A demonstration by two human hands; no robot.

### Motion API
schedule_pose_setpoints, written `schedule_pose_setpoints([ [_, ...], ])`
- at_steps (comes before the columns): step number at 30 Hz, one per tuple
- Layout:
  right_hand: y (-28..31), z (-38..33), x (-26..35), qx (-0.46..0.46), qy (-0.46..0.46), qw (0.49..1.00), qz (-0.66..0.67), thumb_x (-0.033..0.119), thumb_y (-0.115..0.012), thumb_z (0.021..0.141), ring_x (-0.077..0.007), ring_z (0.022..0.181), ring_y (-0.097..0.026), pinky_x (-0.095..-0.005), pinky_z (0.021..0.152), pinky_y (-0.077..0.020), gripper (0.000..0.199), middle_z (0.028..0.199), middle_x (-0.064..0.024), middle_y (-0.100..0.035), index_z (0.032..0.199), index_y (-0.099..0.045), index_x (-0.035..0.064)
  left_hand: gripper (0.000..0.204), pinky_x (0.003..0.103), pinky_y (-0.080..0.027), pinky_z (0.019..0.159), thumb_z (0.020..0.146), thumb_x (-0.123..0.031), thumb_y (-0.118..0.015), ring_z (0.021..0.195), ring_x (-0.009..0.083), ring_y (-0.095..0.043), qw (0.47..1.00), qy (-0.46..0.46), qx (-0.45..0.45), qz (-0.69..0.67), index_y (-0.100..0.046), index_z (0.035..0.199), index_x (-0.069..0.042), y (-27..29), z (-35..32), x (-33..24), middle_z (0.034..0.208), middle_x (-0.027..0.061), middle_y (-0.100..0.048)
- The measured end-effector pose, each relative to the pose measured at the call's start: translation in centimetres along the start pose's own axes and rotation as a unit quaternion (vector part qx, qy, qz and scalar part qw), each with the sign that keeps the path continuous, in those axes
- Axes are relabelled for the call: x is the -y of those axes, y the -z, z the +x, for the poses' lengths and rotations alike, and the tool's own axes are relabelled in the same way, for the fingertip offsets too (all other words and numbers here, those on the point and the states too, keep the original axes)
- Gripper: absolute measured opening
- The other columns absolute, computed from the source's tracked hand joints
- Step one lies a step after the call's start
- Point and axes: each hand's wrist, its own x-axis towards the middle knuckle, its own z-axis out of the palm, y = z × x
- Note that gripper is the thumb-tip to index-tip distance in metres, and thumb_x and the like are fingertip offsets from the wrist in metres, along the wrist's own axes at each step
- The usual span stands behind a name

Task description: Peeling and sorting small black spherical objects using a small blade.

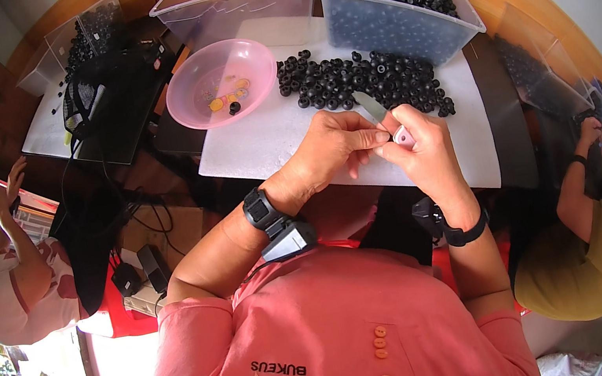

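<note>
My right hand (421, 145) is closed round the pale pink handle of a small knife (369, 105), whose blade points up and away from me. Beside it, my left hand (338, 146) has thumb and fingertips pinched together, touching the right fingers. Whatever lies in that pinch is hidden by the fingers. Both hands are over the near part of a white sheet (247, 151). Just beyond them spreads a pile of small round black parts with holes (379, 81).
A clear bin (401, 26) full of the same black parts stands behind the pile. Left of it are a second clear bin (232, 12) and a pink bowl (179, 101) holding one black part. Other people (22, 282) sit at left and right (590, 251).
</note>
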Motion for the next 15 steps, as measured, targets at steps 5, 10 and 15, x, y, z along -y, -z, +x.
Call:
schedule_pose_setpoints([
  [5,-0.2,-0.3,0.1,-0.029,0.032,0.999,-0.002,-0.003,-0.072,0.071,-0.0108,0.060,-0.051,-0.0274,0.053,-0.0411,0.022,0.070,-0.0053,-0.057,0.082,-0.053,-0.0001,0.019,0.025,-0.047,0.044,0.089,-0.014,-0.070,0.060,0.0119,-0.059,0.999,-0.005,-0.004,-0.053,-0.069,0.094,0.004,-0.7,-0.4,0.0,0.075,0.0066,-0.065],
  [10,-1.0,-1.0,-1.3,-0.099,0.000,0.990,0.104,0.003,-0.077,0.077,-0.0115,0.059,-0.053,-0.0268,0.053,-0.0440,0.029,0.073,-0.0040,-0.059,0.101,-0.061,-0.0006,0.018,0.026,-0.047,0.045,0.092,-0.014,-0.066,0.063,0.0133,-0.060,0.992,-0.001,-0.028,-0.120,-0.065,0.098,0.003,-0.1,-0.5,0.9,0.080,0.0066,-0.064],
  [15,0.4,-1.6,-2.3,-0.017,-0.132,0.988,0.083,0.015,-0.075,0.085,-0.0052,0.057,-0.044,-0.0222,0.051,-0.0379,0.025,0.066,0.0017,-0.051,0.100,-0.061,-0.0007,0.018,0.026,-0.046,0.048,0.096,-0.014,-0.060,0.066,0.0166,-0.061,0.989,0.005,-0.012,-0.148,-0.061,0.104,0.002,0.7,-0.4,1.5,0.084,0.0081,-0.063],
])
